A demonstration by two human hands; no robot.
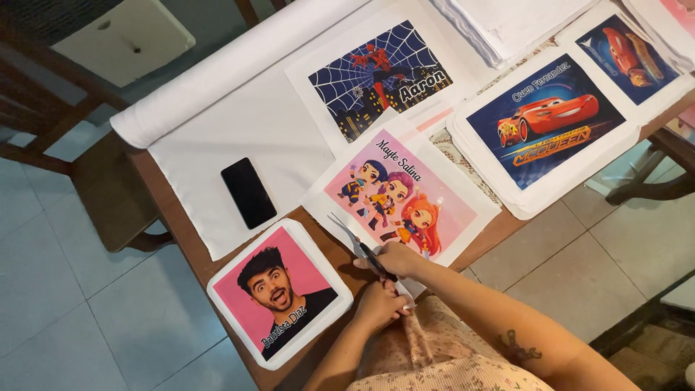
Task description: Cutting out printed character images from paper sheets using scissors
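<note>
My right hand (398, 258) grips the scissors (360, 247), blades open and pointing to 10 o'clock along the pink cartoon print's (402, 196) near edge, while my left hand (380, 304), curled shut just below at 6 o'clock, pinches the print's corner.

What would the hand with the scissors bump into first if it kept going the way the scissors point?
Probably the black phone. The right hand aims the scissors up and left, across bare table toward it, though height is hard to judge.
</note>
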